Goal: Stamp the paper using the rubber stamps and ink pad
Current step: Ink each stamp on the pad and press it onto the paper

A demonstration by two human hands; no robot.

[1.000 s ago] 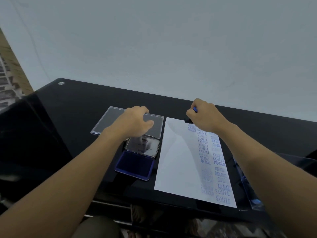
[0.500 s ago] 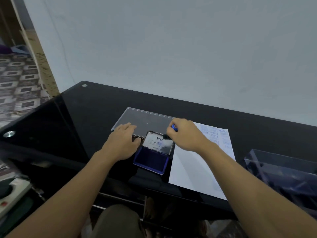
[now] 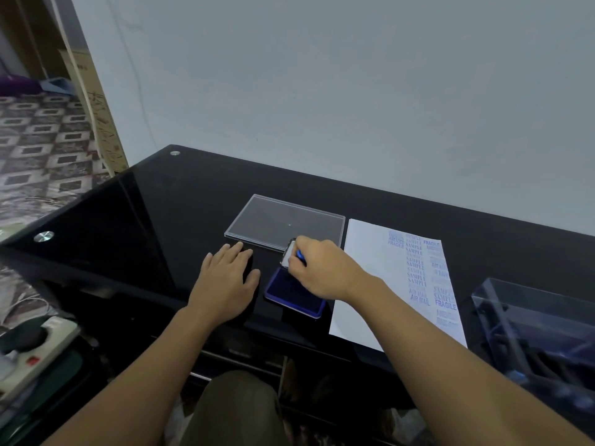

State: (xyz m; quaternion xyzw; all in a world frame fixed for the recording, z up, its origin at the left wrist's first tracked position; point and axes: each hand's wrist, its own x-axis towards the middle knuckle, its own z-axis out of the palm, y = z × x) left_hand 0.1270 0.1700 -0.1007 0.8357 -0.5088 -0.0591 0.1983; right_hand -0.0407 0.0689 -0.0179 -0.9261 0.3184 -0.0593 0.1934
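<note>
On the black desk [image 3: 180, 201] the white paper [image 3: 370, 278] lies flat just right of the ink pad [image 3: 289, 297], its right part full of blue prints like SAMPLE and FRAGILE. Further right of the ink pad, beyond the paper, stands a clear plastic box [image 3: 531, 323]. Behind the ink pad lies a flat clear tray [image 3: 283, 222]. The ink pad is open, its lid [image 3: 286, 257] raised at the far side. The left hand [image 3: 225, 278] rests flat on the desk just left of the ink pad, fingers straight and slightly apart. The right hand [image 3: 322, 268] is over the far part of the ink pad, fingers clamped on a small blue stamp [image 3: 300, 254]; if the stamp touches the ink cannot be told
</note>
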